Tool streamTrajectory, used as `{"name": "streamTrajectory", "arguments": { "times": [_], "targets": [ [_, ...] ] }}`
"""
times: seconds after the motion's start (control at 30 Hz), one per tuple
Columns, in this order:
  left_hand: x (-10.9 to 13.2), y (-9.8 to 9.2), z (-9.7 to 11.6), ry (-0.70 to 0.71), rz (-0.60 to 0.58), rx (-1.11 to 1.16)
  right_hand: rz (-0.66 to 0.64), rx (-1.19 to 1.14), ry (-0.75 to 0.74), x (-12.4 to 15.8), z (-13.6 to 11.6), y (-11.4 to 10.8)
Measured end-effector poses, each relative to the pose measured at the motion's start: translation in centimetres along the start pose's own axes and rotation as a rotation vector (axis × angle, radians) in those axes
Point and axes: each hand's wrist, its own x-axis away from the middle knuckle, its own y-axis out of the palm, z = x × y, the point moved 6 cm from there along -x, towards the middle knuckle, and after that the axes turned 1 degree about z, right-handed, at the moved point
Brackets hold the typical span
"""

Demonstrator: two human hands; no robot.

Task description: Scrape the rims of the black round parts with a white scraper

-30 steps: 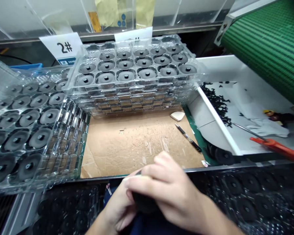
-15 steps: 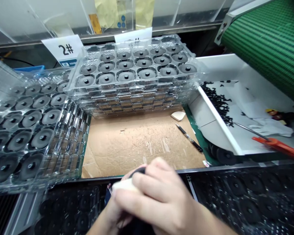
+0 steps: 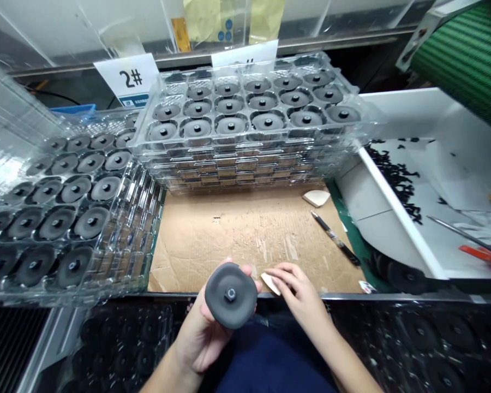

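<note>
A round black disc (image 3: 216,303) with a small hub at its centre rests in my left hand (image 3: 200,338), its hub side facing up toward me. My fingers wrap around its edge from beneath. Just right of it, my right hand (image 3: 292,286) pinches a small cream-coloured wedge (image 3: 270,284), thin and pale, by the front edge of the cardboard sheet (image 3: 213,240). The disc and the wedge are apart. Another cream wedge (image 3: 316,198) lies at the back right of the cardboard, and a black pen (image 3: 335,238) lies slantwise in front of it.
Stacked clear plastic trays (image 3: 245,164) holding similar discs stand behind the cardboard, with another tray stack (image 3: 118,240) at left. To the right, a white bin (image 3: 405,218) contains small black parts and an orange-handled screwdriver (image 3: 480,254). A green conveyor belt (image 3: 466,60) is at upper right.
My hands were together over the wedge and a dark edge; now they are apart. The left shows the disc face up, while the right has moved right with the wedge. The view has shifted slightly.
</note>
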Motion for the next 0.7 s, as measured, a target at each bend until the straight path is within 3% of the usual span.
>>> {"name": "streamTrajectory", "arguments": {
  "times": [0.17, 0.37, 0.43, 0.5, 0.6, 0.67, 0.7],
  "targets": [
    [-0.1, 0.2, -0.2, -0.009, -0.019, 0.026, -0.008, 0.084, 0.021, 1.4, 0.5, 0.5],
    [-0.1, 0.9, -0.1, 0.032, -0.040, -0.029, 0.013, 0.109, 0.005, -0.7, -0.5, -1.6],
    [-0.1, 1.3, -0.1, 0.046, -0.033, -0.064, 0.045, 0.078, -0.001, -1.3, -2.6, -3.2],
    [0.1, 1.6, -0.2, 0.049, -0.004, -0.098, 0.079, 0.016, -0.090, -1.4, -6.3, -4.8],
    [0.3, 1.5, -0.4, 0.071, 0.070, -0.144, 0.136, -0.083, -0.537, -0.5, -13.5, -6.1],
    [0.5, 1.0, -0.5, 0.081, 0.124, -0.185, 0.116, -0.054, -0.644, -0.1, -16.1, -5.9],
    [0.5, 0.6, -0.5, 0.090, 0.147, -0.204, 0.093, -0.005, -0.609, -0.3, -16.4, -5.5]
  ]
}}
